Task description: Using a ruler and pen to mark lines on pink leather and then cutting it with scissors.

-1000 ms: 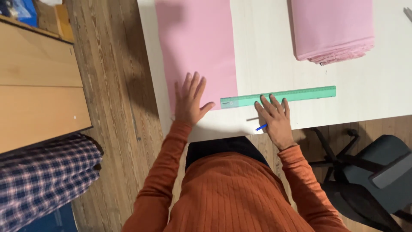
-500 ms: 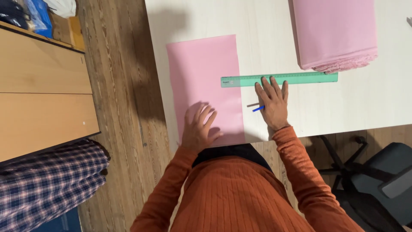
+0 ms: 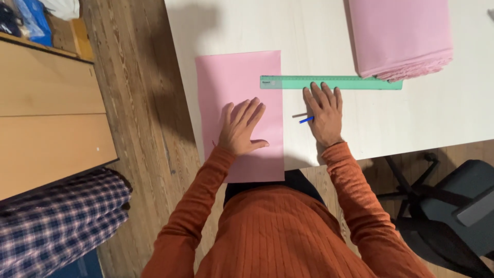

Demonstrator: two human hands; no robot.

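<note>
A pink rectangular fabric piece (image 3: pixel 239 82) lies on the white table (image 3: pixel 437 118), its near end hanging over the table's front edge. My left hand (image 3: pixel 239 127) rests flat on it, fingers spread. A long green ruler (image 3: pixel 360 82) lies across the table, with its left end over the fabric's right edge. My right hand (image 3: pixel 323 114) lies flat just below the ruler, fingertips touching it. A blue pen (image 3: pixel 306 119) pokes out from under that hand, where the tucked thumb seems to hold it.
A thick folded stack of pink fabric (image 3: pixel 399 36) sits at the table's back right, touching the ruler. Left of the table are wood floor, a wooden cabinet (image 3: pixel 49 128) and plaid cloth (image 3: pixel 56 221). A black office chair (image 3: pixel 453 216) stands at the lower right.
My left hand has slid the pink piece toward me, so its far edge now shows and its near end overhangs the table. My right hand and the ruler have stayed in place.
</note>
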